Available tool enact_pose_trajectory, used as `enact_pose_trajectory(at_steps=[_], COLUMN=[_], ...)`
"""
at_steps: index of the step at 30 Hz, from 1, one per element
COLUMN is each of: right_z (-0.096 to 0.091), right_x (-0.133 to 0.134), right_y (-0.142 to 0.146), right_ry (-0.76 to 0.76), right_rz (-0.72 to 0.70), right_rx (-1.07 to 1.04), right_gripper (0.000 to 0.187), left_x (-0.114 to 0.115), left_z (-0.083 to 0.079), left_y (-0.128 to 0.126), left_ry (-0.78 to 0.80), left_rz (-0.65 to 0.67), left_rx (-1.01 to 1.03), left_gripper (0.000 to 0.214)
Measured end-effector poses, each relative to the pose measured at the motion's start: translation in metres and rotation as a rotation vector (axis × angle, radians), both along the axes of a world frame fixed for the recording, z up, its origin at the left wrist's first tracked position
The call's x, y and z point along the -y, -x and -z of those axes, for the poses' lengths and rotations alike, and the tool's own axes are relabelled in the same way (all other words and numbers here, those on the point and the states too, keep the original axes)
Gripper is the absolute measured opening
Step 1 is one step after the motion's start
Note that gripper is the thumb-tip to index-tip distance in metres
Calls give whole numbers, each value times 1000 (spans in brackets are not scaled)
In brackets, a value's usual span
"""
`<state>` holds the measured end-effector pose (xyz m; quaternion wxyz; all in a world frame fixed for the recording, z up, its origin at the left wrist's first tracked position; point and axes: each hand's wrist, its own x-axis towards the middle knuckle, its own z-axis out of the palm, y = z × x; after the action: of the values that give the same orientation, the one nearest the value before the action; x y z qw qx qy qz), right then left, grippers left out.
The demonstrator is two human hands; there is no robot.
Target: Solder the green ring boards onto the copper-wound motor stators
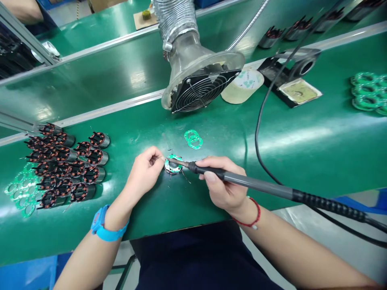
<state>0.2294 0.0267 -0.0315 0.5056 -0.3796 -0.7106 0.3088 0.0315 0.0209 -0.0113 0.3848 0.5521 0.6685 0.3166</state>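
Observation:
My right hand [225, 181] is wrapped round the grey and black handle of a soldering iron [260, 182]. The iron's tip reaches left onto a green ring-shaped circuit board [173, 157], which sits on a motor stator [173, 172] with thin wires sticking out around it. At the left rim of that board, my left hand [146, 169] has thumb and forefinger pinched together; what is between them, if anything, is too small to make out. Just behind, two loose green ring boards [193, 139] lie overlapping on the green bench.
Many wound stators [65, 167] stand grouped at left beside loose ring boards [22, 191]. A fume extractor [202, 86] hangs over the bench's back. Behind at right are a tape roll [242, 86], a soldering stand with sponge [299, 92] and stacked ring boards [367, 92]. The iron's cable [256, 133] loops across.

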Motion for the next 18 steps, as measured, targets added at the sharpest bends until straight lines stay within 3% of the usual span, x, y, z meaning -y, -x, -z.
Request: enact_pose_trajectory(at_steps=[10,13,18], right_z=[3,1,-5], right_x=[-1,-3,-13], right_y=[-1,3,16], right_ry=[-16,33,-32], right_rz=[3,-23,-212], right_rx=[-23,-14,277], right_gripper=[16,27,40], left_x=[-4,-4,-6], left_z=[-3,-3,-3], left_y=[1,2,4], left_ry=[-20,-19,-35], left_rz=[53,67,106], left_rx=[13,-1,-7], left_gripper=[13,13,11])
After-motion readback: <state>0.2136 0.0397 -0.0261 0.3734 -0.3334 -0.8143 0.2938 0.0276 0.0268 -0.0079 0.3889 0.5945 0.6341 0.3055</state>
